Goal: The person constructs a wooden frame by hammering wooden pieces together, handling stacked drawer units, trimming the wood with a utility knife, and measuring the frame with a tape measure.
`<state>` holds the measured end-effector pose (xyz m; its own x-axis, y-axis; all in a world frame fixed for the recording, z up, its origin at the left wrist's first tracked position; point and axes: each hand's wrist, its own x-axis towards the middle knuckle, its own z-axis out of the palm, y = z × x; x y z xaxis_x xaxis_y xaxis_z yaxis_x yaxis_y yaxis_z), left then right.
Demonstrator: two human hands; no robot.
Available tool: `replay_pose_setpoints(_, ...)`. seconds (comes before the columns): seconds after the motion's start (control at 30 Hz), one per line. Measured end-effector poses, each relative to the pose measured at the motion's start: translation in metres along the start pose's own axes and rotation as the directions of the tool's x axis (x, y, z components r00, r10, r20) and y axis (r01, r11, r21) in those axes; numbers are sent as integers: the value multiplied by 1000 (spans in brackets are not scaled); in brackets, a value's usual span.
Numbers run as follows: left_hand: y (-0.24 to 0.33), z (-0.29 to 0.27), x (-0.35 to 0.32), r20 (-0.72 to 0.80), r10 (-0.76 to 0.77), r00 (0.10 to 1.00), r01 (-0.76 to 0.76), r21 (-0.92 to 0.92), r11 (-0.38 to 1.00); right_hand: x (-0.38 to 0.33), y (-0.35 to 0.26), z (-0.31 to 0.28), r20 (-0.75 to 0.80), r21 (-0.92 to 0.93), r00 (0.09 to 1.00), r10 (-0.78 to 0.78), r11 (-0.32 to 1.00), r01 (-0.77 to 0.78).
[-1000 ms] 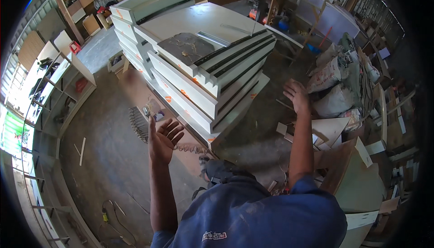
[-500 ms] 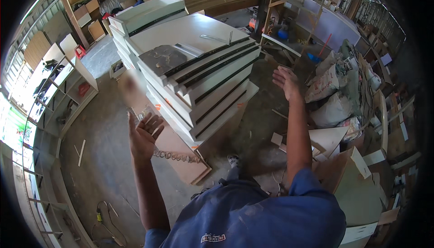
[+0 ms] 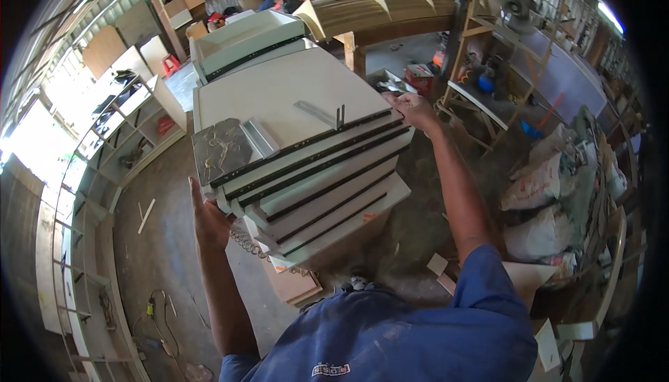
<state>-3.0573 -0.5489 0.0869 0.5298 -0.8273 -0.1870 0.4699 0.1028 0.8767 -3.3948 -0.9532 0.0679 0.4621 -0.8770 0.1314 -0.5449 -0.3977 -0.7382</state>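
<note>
A tall stack of white drawers (image 3: 300, 75) with dark runners along their sides stands before me. My right hand (image 3: 412, 110) grips the right front corner of the topmost drawer, its fingers curled over the edge. At the left front corner my left hand (image 3: 211, 223) is against the upper drawers, its fingers partly hidden under them. On the top panel lie a dark board piece (image 3: 224, 150) with yellowish smears, a short metal channel (image 3: 259, 138) and a thin metal strip (image 3: 315, 112) with upright prongs at one end.
Behind the stack sits an open drawer box (image 3: 247, 37). A long shelf unit (image 3: 104, 173) runs along the left. Filled sacks (image 3: 533, 194) and a wooden trestle (image 3: 488, 96) stand to the right. A cable (image 3: 164, 319) trails on the floor at lower left.
Both hands, held apart in the air before, have come onto the front corners of the stack. The view has shifted, and I am closer to the drawers.
</note>
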Motion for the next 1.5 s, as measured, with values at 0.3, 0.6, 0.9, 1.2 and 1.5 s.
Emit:
replay_pose_setpoints(0.3, -8, 20, 23, -234, 182, 955, -138, 191, 972, 52, 10, 10, 141, -50, 985, -101, 993, 109)
replay_pose_setpoints(0.6, -4, 6, 43, -283, 232, 931, -201, 134, 970, 58, 26, 17, 153, 140, 988, 5, 990, -27)
replay_pose_setpoints(0.9, 41, 20, 49, -212, 321, 923, -311, 77, 947, 51, -29, -20, 250, 197, 968, -34, 980, -17)
replay_pose_setpoints(1.2, 89, 41, 50, -190, 179, 965, -121, 281, 952, 107, -33, -40, 476, 257, 879, -33, 961, -103)
replay_pose_setpoints(1.5, 54, 26, 47, -140, 219, 966, -192, 184, 964, 66, -26, -18, 233, 116, 967, -100, 990, 74)
